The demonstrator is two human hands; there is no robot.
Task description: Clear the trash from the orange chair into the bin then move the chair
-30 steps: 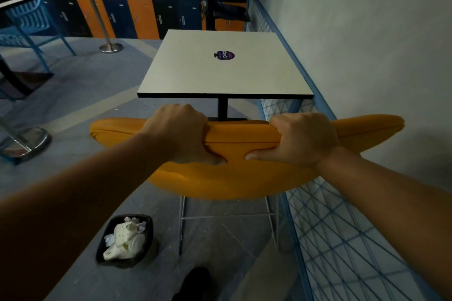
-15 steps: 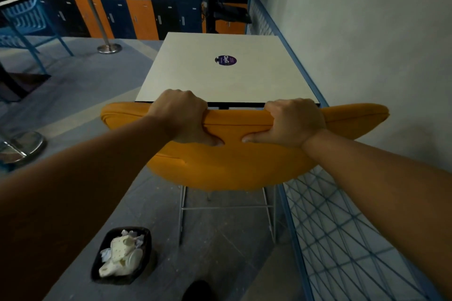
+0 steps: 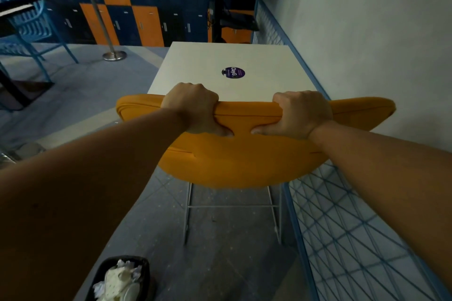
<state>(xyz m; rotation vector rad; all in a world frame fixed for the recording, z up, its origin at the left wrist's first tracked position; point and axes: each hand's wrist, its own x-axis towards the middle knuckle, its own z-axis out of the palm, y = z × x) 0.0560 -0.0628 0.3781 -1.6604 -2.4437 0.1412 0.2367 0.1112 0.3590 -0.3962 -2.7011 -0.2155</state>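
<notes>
The orange chair (image 3: pixel 239 156) stands in front of me with its back towards me, and its top edge overlaps the near edge of the white table (image 3: pixel 220 61). My left hand (image 3: pixel 195 110) grips the top of the backrest, fingers curled over it and thumb pressed on the back. My right hand (image 3: pixel 298 115) grips the same edge a little to the right. The chair's seat is hidden behind the backrest. A black bin (image 3: pixel 102 273) holding white crumpled trash (image 3: pixel 119 281) sits on the floor at the lower left.
A blue wire-mesh fence (image 3: pixel 347 239) runs along the grey wall on the right, close to the chair's thin metal legs (image 3: pixel 187 215). A stanchion post (image 3: pixel 107 29) and a blue chair (image 3: pixel 31 24) stand at the far left before blue and orange lockers (image 3: pixel 144 2).
The chair has moved forward, away from me, until its backrest top overlaps the table's near edge. Both hands keep their grip. The bin has dropped lower in view.
</notes>
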